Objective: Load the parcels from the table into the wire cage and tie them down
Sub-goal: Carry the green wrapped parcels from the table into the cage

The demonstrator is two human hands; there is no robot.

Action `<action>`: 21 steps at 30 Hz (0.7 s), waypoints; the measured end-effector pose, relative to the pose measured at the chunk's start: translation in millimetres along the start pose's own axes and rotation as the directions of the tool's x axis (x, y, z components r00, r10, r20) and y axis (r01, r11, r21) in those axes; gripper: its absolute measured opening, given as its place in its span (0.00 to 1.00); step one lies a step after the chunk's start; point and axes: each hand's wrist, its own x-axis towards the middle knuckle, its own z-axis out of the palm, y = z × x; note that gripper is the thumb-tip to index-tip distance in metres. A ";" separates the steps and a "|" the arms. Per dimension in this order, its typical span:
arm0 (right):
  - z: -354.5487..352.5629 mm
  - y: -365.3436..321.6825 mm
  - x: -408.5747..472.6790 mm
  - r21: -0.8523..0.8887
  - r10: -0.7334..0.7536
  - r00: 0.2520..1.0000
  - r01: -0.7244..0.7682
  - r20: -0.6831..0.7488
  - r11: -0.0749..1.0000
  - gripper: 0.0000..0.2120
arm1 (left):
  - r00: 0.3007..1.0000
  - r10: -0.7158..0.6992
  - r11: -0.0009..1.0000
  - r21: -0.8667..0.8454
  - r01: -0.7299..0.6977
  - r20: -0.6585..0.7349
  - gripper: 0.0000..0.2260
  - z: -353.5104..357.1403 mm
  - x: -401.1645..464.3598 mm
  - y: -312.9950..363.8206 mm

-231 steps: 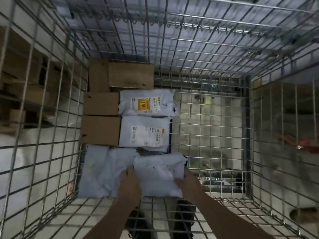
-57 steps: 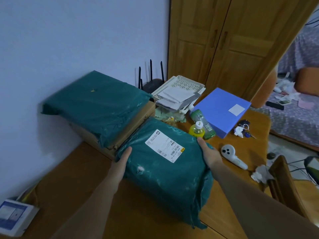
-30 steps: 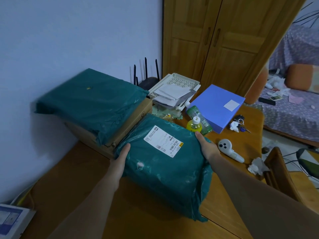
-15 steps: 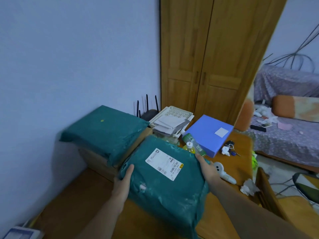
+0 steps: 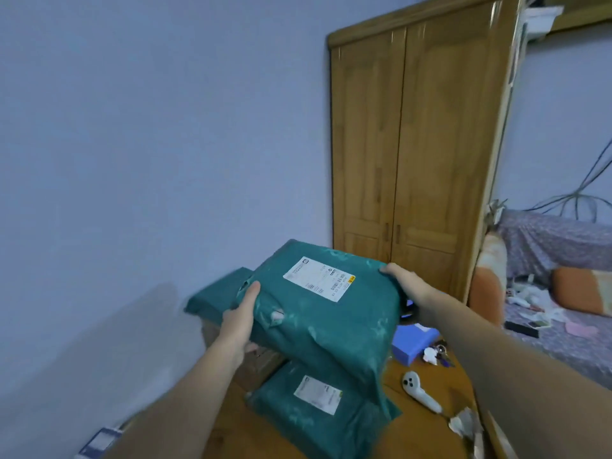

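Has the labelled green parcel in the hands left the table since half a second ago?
Yes. The labelled green parcel has risen clear of the wooden table, uncovering a second labelled parcel lying beneath.

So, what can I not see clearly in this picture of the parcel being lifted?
- Head view: the blue box is mostly hidden behind the lifted parcel.
- The label print on the lifted parcel is too small to read.
- The second parcel on the table is partly covered by the lifted one.
- The wire cage is outside the frame.
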 end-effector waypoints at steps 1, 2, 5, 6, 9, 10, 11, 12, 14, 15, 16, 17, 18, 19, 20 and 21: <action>-4.8 -10.5 -9.2 0.015 -0.027 1.000 0.027 -0.007 1.000 0.36 | 1.000 0.007 1.000 -0.015 -0.007 0.005 0.48 1.5 -12.1 10.5; -8.4 -20.0 -20.5 0.033 -0.056 0.998 0.056 -0.023 0.998 0.37 | 1.000 0.016 0.999 -0.035 -0.015 0.017 0.46 4.1 -21.0 17.9; -13.8 -34.3 -44.3 0.095 -0.130 0.990 0.135 -0.060 0.986 0.41 | 0.999 0.029 0.997 -0.067 -0.028 0.019 0.39 2.7 -51.8 29.1; -13.2 -35.4 -49.3 0.108 -0.141 0.988 0.147 -0.061 0.983 0.42 | 1.000 0.029 0.997 -0.078 -0.028 0.006 0.39 -0.1 -59.2 29.1; -5.1 -30.8 -65.2 0.119 -0.146 0.988 0.150 -0.042 0.981 0.42 | 0.999 0.026 0.996 -0.083 -0.029 -0.031 0.40 -17.2 -85.9 26.9; 0.6 -28.2 -70.0 0.121 -0.151 0.988 0.152 -0.021 0.981 0.40 | 0.998 0.033 0.996 -0.087 -0.037 -0.052 0.37 -25.0 -93.8 25.2; 7.3 -25.6 -74.4 0.118 -0.159 0.987 0.158 0.000 0.980 0.39 | 0.997 0.035 0.994 -0.097 -0.042 -0.069 0.35 -33.9 -102.1 23.1; 15.3 -22.7 -78.7 0.116 -0.164 0.986 0.161 0.018 0.980 0.38 | 0.996 0.038 0.994 -0.100 -0.046 -0.082 0.33 -43.9 -107.6 20.3; 34.9 -15.9 -85.2 0.111 -0.172 0.984 0.166 0.049 0.980 0.40 | 0.993 0.048 0.993 -0.098 -0.059 -0.112 0.35 -68.6 -118.2 14.5; 46.3 -12.2 -87.4 0.108 -0.174 0.982 0.167 0.067 0.980 0.40 | 0.991 0.044 0.993 -0.099 -0.057 -0.127 0.38 -81.9 -124.4 11.7; 58.1 -8.5 -91.7 0.103 -0.171 0.981 0.162 0.089 0.981 0.40 | 0.989 0.033 0.994 -0.097 -0.048 -0.147 0.41 -96.3 -127.9 7.0; 70.8 -5.0 -96.1 0.097 -0.173 0.978 0.162 0.113 0.982 0.38 | 0.985 0.027 0.995 -0.091 -0.043 -0.172 0.41 -111.2 -134.6 2.9; 83.8 -1.5 -103.0 0.094 -0.177 0.974 0.165 0.143 0.982 0.37 | 0.978 0.028 0.995 -0.084 -0.046 -0.204 0.39 -126.3 -141.6 -1.4; 97.9 2.3 -108.1 0.090 -0.184 0.968 0.171 0.168 0.981 0.35 | 0.972 0.024 0.995 -0.087 -0.045 -0.233 0.38 -142.0 -148.9 -5.8; 112.5 6.5 -114.8 0.087 -0.183 0.965 0.169 0.188 0.982 0.35 | 0.968 0.016 0.994 -0.102 -0.042 -0.252 0.37 -157.3 -156.5 -8.7; 127.1 11.1 -120.6 0.084 -0.179 0.962 0.165 0.208 0.983 0.34 | 0.964 0.006 0.993 -0.116 -0.037 -0.265 0.38 -173.0 -163.7 -11.8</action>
